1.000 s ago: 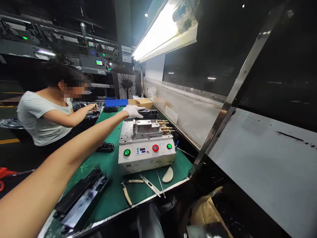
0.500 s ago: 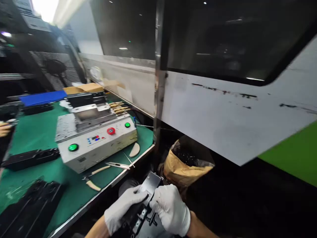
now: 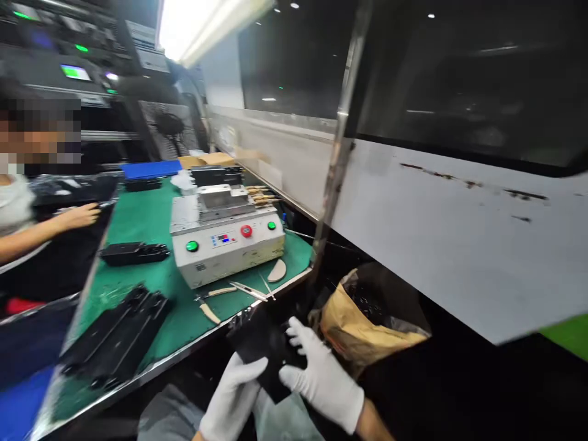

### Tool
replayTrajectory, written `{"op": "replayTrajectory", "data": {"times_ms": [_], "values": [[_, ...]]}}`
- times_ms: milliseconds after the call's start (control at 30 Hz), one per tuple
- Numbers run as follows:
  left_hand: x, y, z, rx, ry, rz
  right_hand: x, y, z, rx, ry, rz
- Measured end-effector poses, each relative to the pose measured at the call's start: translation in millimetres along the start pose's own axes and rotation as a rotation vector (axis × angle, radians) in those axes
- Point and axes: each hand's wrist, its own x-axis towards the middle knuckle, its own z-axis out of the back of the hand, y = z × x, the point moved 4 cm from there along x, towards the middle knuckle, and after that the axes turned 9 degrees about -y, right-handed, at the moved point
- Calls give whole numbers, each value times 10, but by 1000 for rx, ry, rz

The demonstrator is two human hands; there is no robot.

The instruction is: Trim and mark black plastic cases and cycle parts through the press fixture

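Observation:
Above my lap I have a black plastic part (image 3: 260, 349) with a broad flat face; blur hides its finer shape. My white-gloved left hand (image 3: 236, 392) grips its lower left side, thumb lying on the face. On the other side, my gloved right hand (image 3: 324, 383) has its fingers spread, with the thumb overlapping the part's edge; whether it touches is unclear. Cream-handled pliers (image 3: 222, 292) and a slim cutter-like tool (image 3: 248, 291) lie on the green bench (image 3: 133, 220), beyond the part.
A white machine (image 3: 234, 260) with green and red buttons stands on the bench. Long black parts (image 3: 124, 331) lie at its near left. To my right, a brown bag (image 3: 353, 334) holds black scraps. A co-worker's hand (image 3: 85, 215) shows at the far left.
My view has swung left, bringing a co-worker into sight. The black part has turned to show a flat dark face. My right hand has loosened from its grip and spread its fingers.

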Motion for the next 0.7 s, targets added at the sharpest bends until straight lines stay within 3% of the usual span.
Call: {"op": "replayTrajectory", "data": {"times_ms": [67,167,300,400,467,567,700], "values": [[-11,-220,-132,-6,51,-130,55,315,-349,70,87,75],[47,-910,-242,125,61,-387,555,756,-449,32,95,240],[276,-2372,-433,629,-185,-965,1804,1470,-380,-189,38,582],[708,-3336,-755,792,-237,-1077,2837,2061,-422,-481,34,788],[1033,-3805,-974,880,-260,-1087,3441,2369,-479,-640,93,825],[1437,-4199,-1179,985,-297,-1073,4070,2616,-532,-716,152,819],[1746,-4289,-1193,1014,-340,-1091,4410,2545,-603,-765,227,819]]}}
